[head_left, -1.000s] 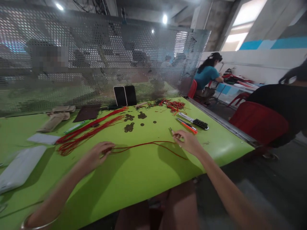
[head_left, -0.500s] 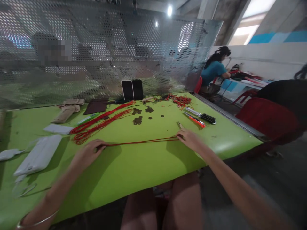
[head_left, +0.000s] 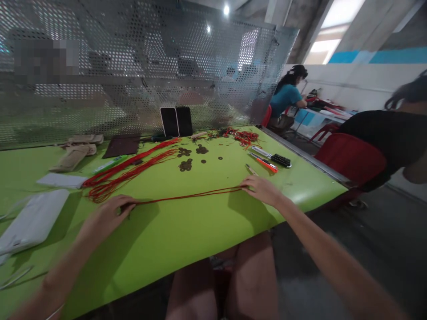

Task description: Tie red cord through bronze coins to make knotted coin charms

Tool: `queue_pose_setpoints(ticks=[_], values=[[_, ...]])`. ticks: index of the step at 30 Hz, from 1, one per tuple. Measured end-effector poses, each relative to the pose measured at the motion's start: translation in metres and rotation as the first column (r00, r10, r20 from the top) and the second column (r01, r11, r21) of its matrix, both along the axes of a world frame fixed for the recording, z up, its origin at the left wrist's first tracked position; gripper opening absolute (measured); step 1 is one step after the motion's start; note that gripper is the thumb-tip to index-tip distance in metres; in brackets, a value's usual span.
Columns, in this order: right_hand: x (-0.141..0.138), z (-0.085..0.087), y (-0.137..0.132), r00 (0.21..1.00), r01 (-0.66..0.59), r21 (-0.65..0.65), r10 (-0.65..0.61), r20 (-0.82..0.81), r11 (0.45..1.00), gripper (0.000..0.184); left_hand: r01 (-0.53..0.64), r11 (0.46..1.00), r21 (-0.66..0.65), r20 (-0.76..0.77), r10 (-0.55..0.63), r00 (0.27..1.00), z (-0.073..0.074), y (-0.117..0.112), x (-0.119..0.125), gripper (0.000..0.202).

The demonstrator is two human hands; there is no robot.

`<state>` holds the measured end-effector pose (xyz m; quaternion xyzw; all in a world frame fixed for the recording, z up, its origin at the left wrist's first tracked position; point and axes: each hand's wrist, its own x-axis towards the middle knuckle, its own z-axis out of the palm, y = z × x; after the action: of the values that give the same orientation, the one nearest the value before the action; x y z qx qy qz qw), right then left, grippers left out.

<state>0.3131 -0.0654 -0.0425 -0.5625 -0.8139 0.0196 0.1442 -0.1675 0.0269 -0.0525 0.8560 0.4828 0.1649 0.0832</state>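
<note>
A doubled red cord (head_left: 187,196) is stretched nearly straight across the green table (head_left: 187,240). Its left end is pinched in my left hand (head_left: 111,213), its right end in the fingertips of my right hand (head_left: 259,188). Just beyond my left hand lie two bundles of red cord (head_left: 130,166). Dark round coins with holes (head_left: 186,165) sit in small clusters past the middle of the cord. Close to my right hand are a small pointed tool (head_left: 251,170), an orange craft knife (head_left: 265,162) and a tool with a black-wrapped handle (head_left: 279,159).
A white power bank (head_left: 35,218) with cables lies at the left. Two phone-like dark slabs (head_left: 176,122) lean against the perforated metal screen (head_left: 133,89). Tangled red cords (head_left: 245,137) are at the back right. People sit on red chairs (head_left: 353,158) beyond the table's right edge.
The camera view has turned slightly right, so the table's things appear farther left. Both hands keep their hold on the stretched cord, which has barely moved.
</note>
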Motion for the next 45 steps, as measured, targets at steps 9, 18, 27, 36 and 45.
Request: queue_pose_setpoints(ticks=[9, 18, 27, 36, 45], values=[[0.006, 0.000, 0.012, 0.994, -0.042, -0.015, 0.043, 0.102, 0.999, 0.013, -0.025, 0.999, 0.030, -0.060, 0.027, 0.998, -0.005, 0.005, -0.004, 0.032], [0.025, -0.001, 0.024, 0.990, -0.014, -0.091, 0.026, 0.135, 0.996, 0.012, -0.035, 0.999, -0.032, -0.068, 0.033, 0.997, 0.003, -0.008, 0.018, 0.031], [0.041, 0.008, 0.027, 0.982, 0.063, -0.090, -0.045, 0.183, 0.994, 0.018, 0.051, 0.998, -0.020, -0.050, -0.052, 0.997, 0.006, -0.009, 0.041, 0.031], [0.053, 0.013, 0.032, 0.969, 0.077, -0.068, -0.059, 0.240, 0.995, 0.018, 0.056, 0.996, -0.065, -0.032, -0.058, 0.998, 0.009, -0.003, 0.057, 0.026], [0.016, 0.065, 0.024, 0.982, 0.088, 0.347, -0.140, 0.129, 0.934, 0.024, 0.041, 0.995, -0.089, -0.032, -0.044, 0.999, 0.009, -0.002, 0.055, 0.028]])
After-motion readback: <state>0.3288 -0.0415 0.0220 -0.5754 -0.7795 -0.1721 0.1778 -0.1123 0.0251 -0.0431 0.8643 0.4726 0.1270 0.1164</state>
